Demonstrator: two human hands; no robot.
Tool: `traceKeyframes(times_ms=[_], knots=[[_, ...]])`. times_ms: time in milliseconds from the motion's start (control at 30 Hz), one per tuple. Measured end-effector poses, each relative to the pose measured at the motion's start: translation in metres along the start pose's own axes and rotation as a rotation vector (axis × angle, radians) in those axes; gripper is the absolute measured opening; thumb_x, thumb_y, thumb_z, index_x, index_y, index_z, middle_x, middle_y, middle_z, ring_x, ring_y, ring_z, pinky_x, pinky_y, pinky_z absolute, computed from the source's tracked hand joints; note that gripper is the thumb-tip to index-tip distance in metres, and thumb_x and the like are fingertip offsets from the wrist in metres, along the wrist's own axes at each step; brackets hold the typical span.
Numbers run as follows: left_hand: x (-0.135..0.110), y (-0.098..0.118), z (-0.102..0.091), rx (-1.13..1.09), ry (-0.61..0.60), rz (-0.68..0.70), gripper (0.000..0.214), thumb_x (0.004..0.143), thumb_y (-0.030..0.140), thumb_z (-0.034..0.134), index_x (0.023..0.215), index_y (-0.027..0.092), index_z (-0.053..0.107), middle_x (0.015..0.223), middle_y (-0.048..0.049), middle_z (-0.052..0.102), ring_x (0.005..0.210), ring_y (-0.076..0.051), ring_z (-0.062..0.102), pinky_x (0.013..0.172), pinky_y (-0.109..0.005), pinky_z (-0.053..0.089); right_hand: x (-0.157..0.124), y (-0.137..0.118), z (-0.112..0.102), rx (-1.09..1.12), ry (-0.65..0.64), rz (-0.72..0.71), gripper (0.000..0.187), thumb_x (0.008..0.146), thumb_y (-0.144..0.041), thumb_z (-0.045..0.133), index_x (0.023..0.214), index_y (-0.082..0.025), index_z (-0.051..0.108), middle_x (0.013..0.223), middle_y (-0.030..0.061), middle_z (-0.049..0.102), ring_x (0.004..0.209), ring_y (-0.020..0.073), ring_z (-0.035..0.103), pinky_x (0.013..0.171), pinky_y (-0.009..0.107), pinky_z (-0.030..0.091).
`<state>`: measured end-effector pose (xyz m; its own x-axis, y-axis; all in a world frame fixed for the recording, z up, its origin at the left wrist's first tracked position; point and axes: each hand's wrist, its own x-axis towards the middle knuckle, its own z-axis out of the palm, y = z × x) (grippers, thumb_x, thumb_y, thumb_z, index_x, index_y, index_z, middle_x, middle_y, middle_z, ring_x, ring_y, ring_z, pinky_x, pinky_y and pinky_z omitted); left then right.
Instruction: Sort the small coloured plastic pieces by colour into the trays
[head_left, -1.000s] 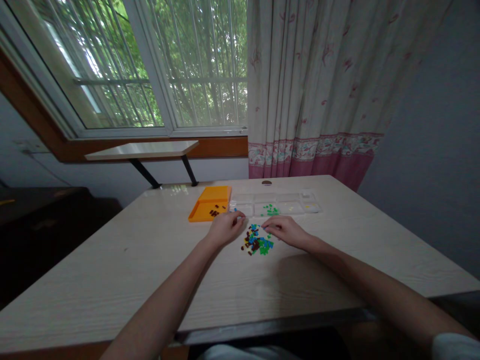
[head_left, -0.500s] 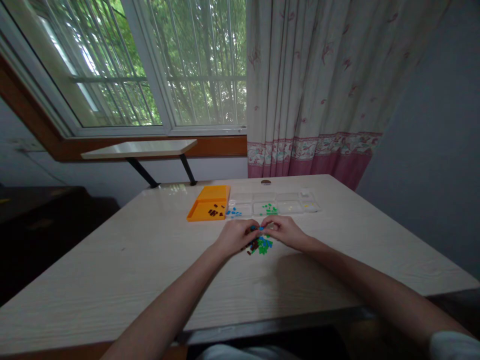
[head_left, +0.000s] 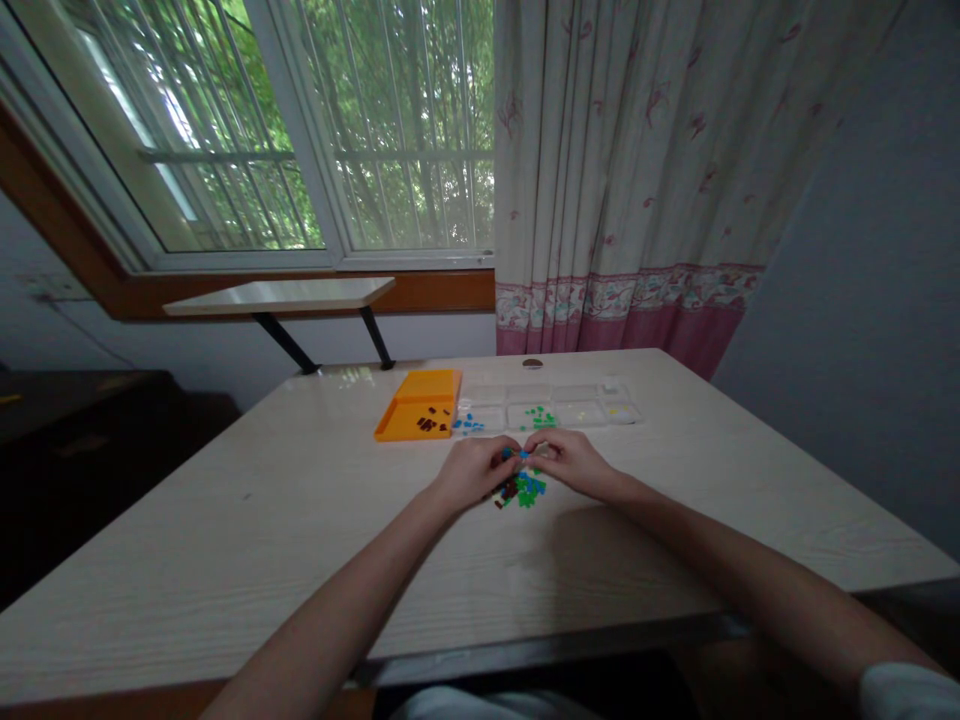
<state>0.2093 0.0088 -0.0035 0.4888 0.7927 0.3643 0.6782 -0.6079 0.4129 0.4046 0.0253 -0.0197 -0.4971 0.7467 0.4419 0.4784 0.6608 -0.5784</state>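
Note:
Fingertips of my left hand (head_left: pixel 474 468) and my right hand (head_left: pixel 571 464) meet over the table, both closed in a pinch. Between them shows a small blue brick (head_left: pixel 523 455), gripped from both sides. Just beneath and nearer to me lies a loose pile of small bricks, with green bricks (head_left: pixel 528 497) at its right, blue ones mixed in, and brown bricks (head_left: pixel 500 501) at its left. My left fingers partly cover the brown side of the pile.
Beyond my hands stands an open orange box (head_left: pixel 390 432) with brown pieces in it. Right of it is a clear compartment tray (head_left: pixel 504 405) holding blue, green and yellow pieces. A shelf on black legs (head_left: pixel 285 294) rises at the table's back left.
Almost nothing differs. Both hands stay together over the pile, with the blue brick between the fingertips showing slightly more clearly.

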Motion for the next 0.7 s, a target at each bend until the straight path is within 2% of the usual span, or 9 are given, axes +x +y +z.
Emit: traceKeyframes(times_ms=[200, 400, 533, 700], knots=[[0.001, -0.002, 0.003, -0.114, 0.022, -0.020, 0.018, 0.077, 0.030, 0.051, 0.086, 0.018, 0.061, 0.054, 0.0038, 0.053, 0.050, -0.008, 0.047, 0.049, -0.016, 0.032, 0.000, 0.001, 0.000, 0.006, 0.009, -0.007, 0.019, 0.078, -0.034, 0.057, 0.086, -0.018, 0.062, 0.072, -0.0001, 0.059, 0.052, 0.0070, 0.046, 0.051, 0.017, 0.036], [0.002, -0.005, 0.007, -0.260, 0.095, -0.079, 0.015, 0.075, 0.027, 0.053, 0.084, 0.016, 0.060, 0.046, 0.0087, 0.039, 0.043, -0.006, 0.037, 0.045, -0.015, 0.029, 0.001, 0.002, 0.002, 0.010, 0.024, 0.001, 0.023, 0.081, -0.029, 0.052, 0.100, -0.018, 0.058, 0.081, 0.0016, 0.062, 0.050, 0.0066, 0.045, 0.052, 0.018, 0.038], [0.002, -0.004, 0.002, -0.262, 0.240, -0.122, 0.017, 0.076, 0.028, 0.053, 0.085, 0.017, 0.060, 0.046, 0.0087, 0.037, 0.042, -0.006, 0.036, 0.044, -0.015, 0.029, 0.001, 0.001, -0.005, -0.087, 0.010, -0.012, 0.023, 0.082, -0.032, 0.050, 0.099, -0.019, 0.059, 0.078, 0.0009, 0.062, 0.051, 0.0076, 0.047, 0.056, 0.020, 0.040], [0.001, -0.003, -0.010, -0.215, 0.464, -0.069, 0.018, 0.076, 0.030, 0.054, 0.083, 0.015, 0.062, 0.047, 0.0075, 0.038, 0.043, -0.006, 0.038, 0.045, -0.015, 0.031, 0.000, 0.010, -0.016, -0.220, -0.088, -0.090, 0.021, 0.084, -0.027, 0.047, 0.097, -0.019, 0.061, 0.082, 0.0040, 0.062, 0.071, 0.0132, 0.056, 0.066, 0.023, 0.042]])
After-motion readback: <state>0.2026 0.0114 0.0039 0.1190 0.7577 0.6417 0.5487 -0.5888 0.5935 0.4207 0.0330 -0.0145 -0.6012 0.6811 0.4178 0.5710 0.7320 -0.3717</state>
